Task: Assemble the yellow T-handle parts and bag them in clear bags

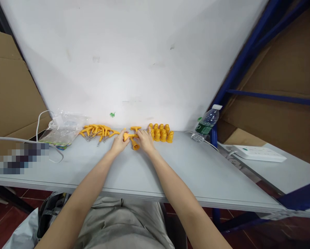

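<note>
My left hand (pixel 119 142) and my right hand (pixel 145 140) meet at the far middle of the grey table (pixel 170 173). Both are closed on an orange plastic piece (pixel 129 136) held between them. A second orange cone-shaped piece (pixel 135 144) lies on the table just below my fingers. An orange T-shaped piece (pixel 135 128) lies just behind them. Left of my hands is a pile of orange T-shaped pieces with metal chains (pixel 96 131). To the right stand several upright orange caps (pixel 161 132) in a tight group.
A clear plastic bag (pixel 63 128) lies at the far left beside a white cable (pixel 40 121). A water bottle (pixel 207 123) leans at the far right against the white wall panel. A white power strip (pixel 258 153) rests on a neighbouring table. Cardboard stands on both sides.
</note>
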Demonstrator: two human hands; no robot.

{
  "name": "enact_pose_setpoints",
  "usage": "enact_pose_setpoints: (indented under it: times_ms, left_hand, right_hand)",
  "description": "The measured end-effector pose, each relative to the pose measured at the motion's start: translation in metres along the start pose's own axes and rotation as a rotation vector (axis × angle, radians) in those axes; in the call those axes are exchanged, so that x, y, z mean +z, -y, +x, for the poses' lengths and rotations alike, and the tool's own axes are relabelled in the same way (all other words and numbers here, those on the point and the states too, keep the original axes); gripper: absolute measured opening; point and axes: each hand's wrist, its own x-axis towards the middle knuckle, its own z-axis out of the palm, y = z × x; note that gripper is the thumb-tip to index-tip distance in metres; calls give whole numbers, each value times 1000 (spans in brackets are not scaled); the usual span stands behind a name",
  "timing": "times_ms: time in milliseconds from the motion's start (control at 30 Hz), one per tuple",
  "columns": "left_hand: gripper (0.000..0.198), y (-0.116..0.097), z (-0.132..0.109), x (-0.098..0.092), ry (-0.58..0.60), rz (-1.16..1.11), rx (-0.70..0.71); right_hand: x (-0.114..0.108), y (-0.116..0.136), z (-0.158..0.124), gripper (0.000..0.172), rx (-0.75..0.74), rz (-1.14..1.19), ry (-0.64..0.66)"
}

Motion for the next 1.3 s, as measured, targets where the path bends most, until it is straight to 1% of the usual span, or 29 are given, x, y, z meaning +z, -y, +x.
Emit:
enact_pose_setpoints:
  times_ms: [133, 233, 333, 467, 600, 800, 967, 1033, 1167, 1300]
  left_hand:
    - [38, 2, 0, -1, -38, 244, -32]
    - [40, 1, 0, -5, -59, 403, -69]
    - [39, -2, 0, -9, -69, 477, -103]
    - [39, 0, 1, -11, -67, 489, -117]
    - [38, 5, 1, -9, -68, 473, -111]
    - [38, 6, 2, -8, -74, 428, -105]
    - [33, 9, 4, -8, -48, 300, -116]
    - [31, 10, 5, -8, -4, 208, -144]
    - [30, 6, 5, -9, 93, 20, -276]
    - [31, 1, 5, -10, 117, -68, -344]
  right_hand:
    - [1, -1, 0, 13, -10, -2, -50]
    - [3, 0, 0, 15, -18, 30, -41]
    - [6, 2, 0, 19, -36, 59, 5]
    - [8, 4, -1, 27, -44, 87, 69]
    - [9, 5, -1, 25, -31, 65, 124]
    - [8, 5, 0, 21, -36, 38, 50]
    - [4, 7, 0, 20, -44, 13, 46]
    - [3, 7, 0, 19, -51, -1, 58]
    - [2, 7, -1, 17, -46, -39, 73]
    - [1, 8, -1, 17, -43, -48, 73]
